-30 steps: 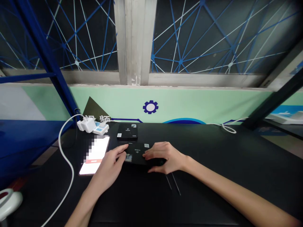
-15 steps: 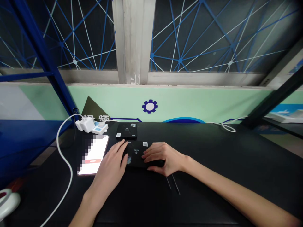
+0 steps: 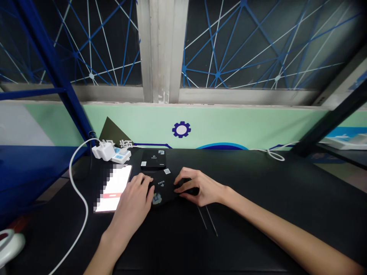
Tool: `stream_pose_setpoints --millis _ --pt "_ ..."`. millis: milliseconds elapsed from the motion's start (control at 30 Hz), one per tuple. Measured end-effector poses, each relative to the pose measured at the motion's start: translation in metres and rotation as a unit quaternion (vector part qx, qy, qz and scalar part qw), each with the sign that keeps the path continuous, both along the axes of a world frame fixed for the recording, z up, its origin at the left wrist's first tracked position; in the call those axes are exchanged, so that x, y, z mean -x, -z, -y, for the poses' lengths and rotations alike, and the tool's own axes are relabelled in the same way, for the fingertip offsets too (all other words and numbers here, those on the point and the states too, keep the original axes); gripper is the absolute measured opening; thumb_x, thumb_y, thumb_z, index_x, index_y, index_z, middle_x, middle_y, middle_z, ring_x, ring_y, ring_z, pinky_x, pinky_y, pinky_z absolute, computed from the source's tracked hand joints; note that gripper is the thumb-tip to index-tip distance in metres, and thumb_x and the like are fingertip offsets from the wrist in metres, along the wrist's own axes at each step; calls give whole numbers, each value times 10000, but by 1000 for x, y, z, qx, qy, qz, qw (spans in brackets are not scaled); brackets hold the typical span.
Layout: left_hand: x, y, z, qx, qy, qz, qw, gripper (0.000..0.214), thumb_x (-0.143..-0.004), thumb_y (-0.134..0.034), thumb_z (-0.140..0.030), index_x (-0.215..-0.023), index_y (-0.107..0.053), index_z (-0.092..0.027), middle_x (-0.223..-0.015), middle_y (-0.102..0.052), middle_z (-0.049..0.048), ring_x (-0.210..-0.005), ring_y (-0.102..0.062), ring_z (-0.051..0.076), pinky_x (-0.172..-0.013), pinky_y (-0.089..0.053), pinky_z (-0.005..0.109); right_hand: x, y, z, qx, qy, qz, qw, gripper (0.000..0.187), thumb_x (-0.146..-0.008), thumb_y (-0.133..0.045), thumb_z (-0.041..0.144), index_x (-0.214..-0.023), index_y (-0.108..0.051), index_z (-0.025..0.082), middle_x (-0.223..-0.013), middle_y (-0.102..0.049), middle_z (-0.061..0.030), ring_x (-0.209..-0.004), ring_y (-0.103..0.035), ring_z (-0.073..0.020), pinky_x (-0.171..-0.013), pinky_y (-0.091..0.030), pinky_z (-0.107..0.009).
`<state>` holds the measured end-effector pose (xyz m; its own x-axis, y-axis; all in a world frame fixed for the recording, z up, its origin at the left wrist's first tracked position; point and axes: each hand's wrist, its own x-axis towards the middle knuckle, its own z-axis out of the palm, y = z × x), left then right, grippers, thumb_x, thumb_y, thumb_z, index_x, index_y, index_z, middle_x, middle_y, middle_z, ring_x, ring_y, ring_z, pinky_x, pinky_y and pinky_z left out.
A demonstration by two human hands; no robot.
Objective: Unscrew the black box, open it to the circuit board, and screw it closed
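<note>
A flat black box (image 3: 168,188), like a set-top box, lies tilted in angle on the black table between my hands. It has a small white code sticker, pale lettering and a blue-grey gear sticker. My left hand (image 3: 137,194) grips its left edge, fingertips at the far side and thumb towards me. At the right edge my right hand (image 3: 196,187) is curled, thumb and fingers pinching; what exactly sits in the dark gap between those fingers I cannot make out. Two thin metal rods (image 3: 210,221) stick out from below my right hand; their other ends are hidden.
A second similar box (image 3: 153,158) lies just behind. To the left is a phone or tablet (image 3: 116,187) with a bright screen. A power strip (image 3: 122,156) with a white adapter (image 3: 104,151) and white cable (image 3: 78,187) stands behind it. Another cable (image 3: 275,154) lies far right.
The box between my hands has turned anticlockwise. My right hand's fingers have drawn back from its top into a pinch at the right edge. My left hand has stayed almost in place.
</note>
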<state>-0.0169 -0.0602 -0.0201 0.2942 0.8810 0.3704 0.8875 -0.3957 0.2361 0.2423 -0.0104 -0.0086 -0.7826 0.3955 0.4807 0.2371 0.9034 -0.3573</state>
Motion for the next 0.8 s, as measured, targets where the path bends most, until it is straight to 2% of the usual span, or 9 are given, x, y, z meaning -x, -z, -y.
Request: stream_pose_setpoints --millis 133,300,400,500,667,800 --pt "-2 -3 2 27 -18 30 999 288 -995 -372 -274 -1186 -574 -198 -1111 -589 83 -977 -625 238 -811 -534 373 1 -3 -1 -9 6 -8 1000 128 -850 -714 179 -940 -797 213 -954 -735 -75 -856 -616 -197 -775 -531 -362" --pt "-4 -1 3 46 -35 50 997 378 -988 -422 -322 -1335 -494 -191 -1277 -564 102 -1137 -594 269 -889 -521 388 0 -4 0 -23 23 -3 999 145 -828 -703 181 -949 -781 206 -960 -776 -62 -854 -626 -214 -790 -513 -394" --pt "-4 -3 2 57 -57 26 996 355 -974 -457 -322 -1284 -544 -174 -1206 -613 106 -1151 -578 294 -917 -505 412 -1 -5 1 -26 43 15 999 169 -841 -680 199 -986 -767 192 -1011 -783 -70 -881 -633 -226 -802 -507 -406" --pt "-3 -6 2 72 -76 18 994 323 -974 -454 -320 -1241 -568 -180 -1157 -629 103 -1097 -604 285 -861 -516 395 -1 -5 2 -25 73 40 996 211 -879 -655 230 -1062 -749 182 -1089 -770 -82 -943 -628 -235 -850 -496 -422" --pt "-2 -9 3 107 -101 35 988 365 -981 -448 -361 -1289 -539 -188 -1141 -637 96 -993 -651 266 -750 -513 355 1 -4 2 -26 122 78 989 263 -951 -605 313 -1149 -727 188 -1188 -711 -102 -1026 -604 -244 -903 -478 -426" --pt "-1 -10 4 122 -99 39 987 427 -987 -441 -399 -1345 -529 -183 -995 -668 78 -932 -658 268 -723 -485 339 2 -4 2 -19 139 91 986 272 -969 -589 324 -1169 -722 195 -1181 -701 -101 -1030 -599 -244 -909 -473 -425"
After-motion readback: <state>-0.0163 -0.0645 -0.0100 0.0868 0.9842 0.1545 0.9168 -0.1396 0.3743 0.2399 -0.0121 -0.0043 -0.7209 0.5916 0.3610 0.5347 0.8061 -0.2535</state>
